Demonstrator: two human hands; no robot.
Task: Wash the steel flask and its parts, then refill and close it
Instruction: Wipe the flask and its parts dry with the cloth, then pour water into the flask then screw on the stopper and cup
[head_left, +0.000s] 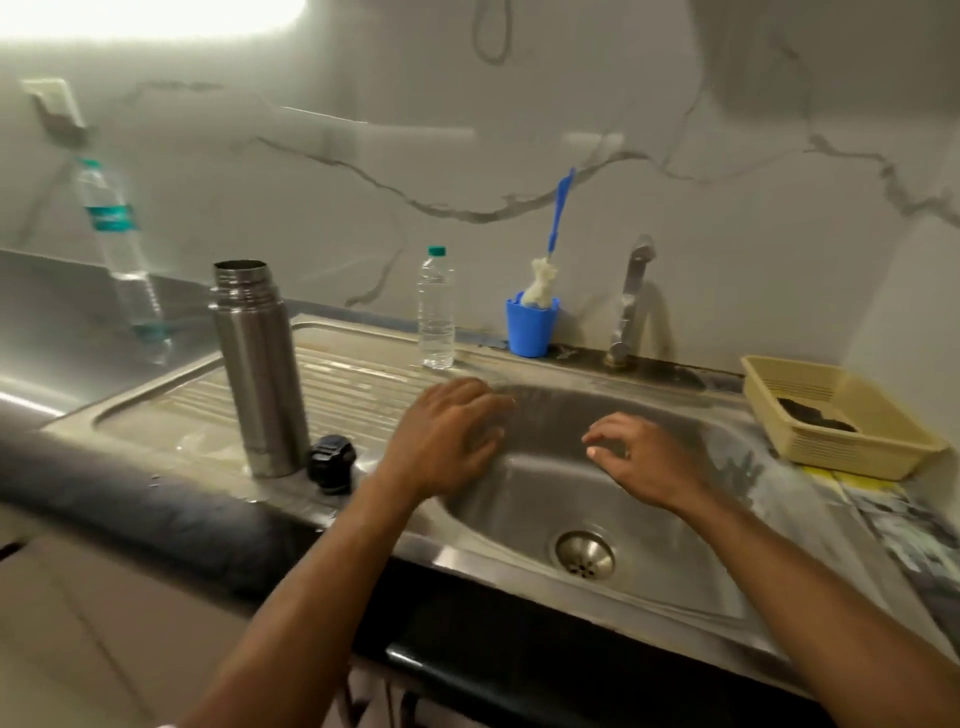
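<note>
The steel flask (258, 364) stands upright and uncapped on the sink's ribbed drainboard (358, 379). Its black stopper (332, 462) lies just right of its base. My left hand (447, 434) hovers over the left rim of the sink basin (597, 499), fingers spread, holding nothing. My right hand (636, 457) hangs above the basin, fingers loosely curled and empty. A small clear water bottle (436, 312) with a green cap stands at the back of the drainboard.
A blue cup (532, 327) holding a blue-handled bottle brush (556, 223) stands beside the steel tap (628, 301). A yellow plastic basket (836, 415) with a dark scrubber sits at the right. A larger plastic bottle (122, 254) stands at the far left.
</note>
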